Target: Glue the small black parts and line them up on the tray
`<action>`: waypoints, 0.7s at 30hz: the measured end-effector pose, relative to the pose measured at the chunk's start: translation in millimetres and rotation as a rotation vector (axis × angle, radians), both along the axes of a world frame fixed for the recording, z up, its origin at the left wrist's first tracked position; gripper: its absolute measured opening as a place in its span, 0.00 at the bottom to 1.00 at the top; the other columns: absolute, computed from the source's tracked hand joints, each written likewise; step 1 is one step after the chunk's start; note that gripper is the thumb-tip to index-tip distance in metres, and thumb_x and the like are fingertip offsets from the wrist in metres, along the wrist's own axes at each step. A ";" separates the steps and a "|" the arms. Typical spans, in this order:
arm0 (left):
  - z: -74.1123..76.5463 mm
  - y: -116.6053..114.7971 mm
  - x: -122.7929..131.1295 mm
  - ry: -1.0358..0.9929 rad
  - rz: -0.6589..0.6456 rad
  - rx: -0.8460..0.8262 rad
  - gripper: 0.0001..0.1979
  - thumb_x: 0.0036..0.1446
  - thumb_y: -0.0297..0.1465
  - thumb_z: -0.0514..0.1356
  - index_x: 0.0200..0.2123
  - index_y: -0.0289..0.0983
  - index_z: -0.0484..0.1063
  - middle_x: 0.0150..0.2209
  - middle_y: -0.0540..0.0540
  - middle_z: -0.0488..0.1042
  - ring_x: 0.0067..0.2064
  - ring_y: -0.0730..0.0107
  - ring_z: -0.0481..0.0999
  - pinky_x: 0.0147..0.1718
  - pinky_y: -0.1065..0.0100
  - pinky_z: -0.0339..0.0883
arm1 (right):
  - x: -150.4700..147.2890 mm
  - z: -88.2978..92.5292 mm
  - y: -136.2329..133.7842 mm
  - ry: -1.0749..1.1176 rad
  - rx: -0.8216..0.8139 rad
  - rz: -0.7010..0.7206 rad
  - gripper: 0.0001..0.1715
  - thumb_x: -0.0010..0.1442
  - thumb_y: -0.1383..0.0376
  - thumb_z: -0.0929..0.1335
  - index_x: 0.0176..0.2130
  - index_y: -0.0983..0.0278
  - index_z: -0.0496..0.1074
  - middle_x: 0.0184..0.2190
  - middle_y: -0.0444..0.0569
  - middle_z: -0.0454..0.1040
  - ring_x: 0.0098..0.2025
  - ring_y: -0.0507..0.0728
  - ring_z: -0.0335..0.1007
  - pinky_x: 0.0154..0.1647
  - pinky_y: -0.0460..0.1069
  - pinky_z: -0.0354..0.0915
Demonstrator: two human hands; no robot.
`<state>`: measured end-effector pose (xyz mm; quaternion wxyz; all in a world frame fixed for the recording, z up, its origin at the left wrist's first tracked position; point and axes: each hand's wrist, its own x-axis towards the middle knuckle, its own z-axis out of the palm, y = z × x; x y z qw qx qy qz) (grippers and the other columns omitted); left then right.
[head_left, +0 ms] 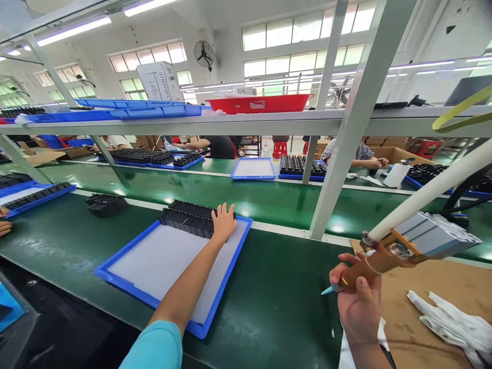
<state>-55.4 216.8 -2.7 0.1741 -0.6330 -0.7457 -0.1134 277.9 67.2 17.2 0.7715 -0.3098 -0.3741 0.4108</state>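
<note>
My left hand [223,221] reaches into a blue-rimmed tray [138,261] with a white lining. Its fingers are bent over the right end of the rows of black plastic parts [186,218], closed on a part there; my palm hides some of the grip. The parts stand packed side by side along the tray's far edge. In my right hand [359,297] is an orange-brown dispensing gun [369,269] with a blue nozzle tip [328,290] pointing left. My fingers wrap around its body, away from the tray.
White gloves [449,323] lie on a cardboard sheet [407,302] at right. A pale post [346,138] rises between tray and gun. More black parts [105,204] sit left of the tray. Across the green bench [265,307], other people work beside filled trays [302,166].
</note>
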 end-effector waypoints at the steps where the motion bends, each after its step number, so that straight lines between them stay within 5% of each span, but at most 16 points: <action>1: -2.3 1.1 1.3 -0.006 0.014 0.008 0.30 0.57 0.29 0.57 0.64 0.39 0.60 0.64 0.33 0.59 0.64 0.45 0.57 0.60 0.41 0.50 | 0.4 0.4 -0.1 0.001 -0.005 -0.001 0.23 0.55 0.54 0.70 0.49 0.55 0.67 0.41 0.47 0.71 0.23 0.50 0.66 0.24 0.49 0.61; 5: -2.9 -5.2 -2.0 -0.033 0.011 0.027 0.31 0.59 0.31 0.56 0.65 0.39 0.57 0.64 0.34 0.59 0.64 0.47 0.57 0.60 0.42 0.50 | 2.6 2.7 -0.9 0.020 -0.006 -0.005 0.25 0.52 0.53 0.71 0.48 0.56 0.68 0.40 0.46 0.71 0.23 0.51 0.66 0.24 0.49 0.62; 9: 11.8 -13.6 -21.8 -0.160 -0.007 0.023 0.28 0.62 0.41 0.54 0.63 0.36 0.62 0.62 0.37 0.65 0.62 0.50 0.60 0.59 0.48 0.56 | 3.8 2.5 0.5 0.018 -0.007 -0.001 0.25 0.52 0.52 0.72 0.47 0.56 0.68 0.40 0.46 0.71 0.23 0.51 0.66 0.25 0.50 0.63; 13: 23.2 -13.7 -41.7 -0.182 -0.008 0.015 0.17 0.64 0.33 0.50 0.49 0.40 0.76 0.52 0.43 0.75 0.56 0.55 0.67 0.52 0.57 0.63 | 3.8 -0.6 2.2 0.001 -0.005 -0.002 0.25 0.52 0.52 0.71 0.48 0.56 0.68 0.40 0.47 0.72 0.24 0.51 0.66 0.24 0.50 0.63; 21: 13.0 -6.0 -49.3 -0.171 -0.025 -0.031 0.15 0.61 0.31 0.54 0.45 0.41 0.79 0.46 0.42 0.78 0.49 0.53 0.71 0.44 0.58 0.64 | 2.8 -0.9 2.0 -0.007 -0.004 -0.013 0.26 0.52 0.54 0.72 0.49 0.56 0.67 0.40 0.47 0.72 0.23 0.51 0.65 0.22 0.48 0.61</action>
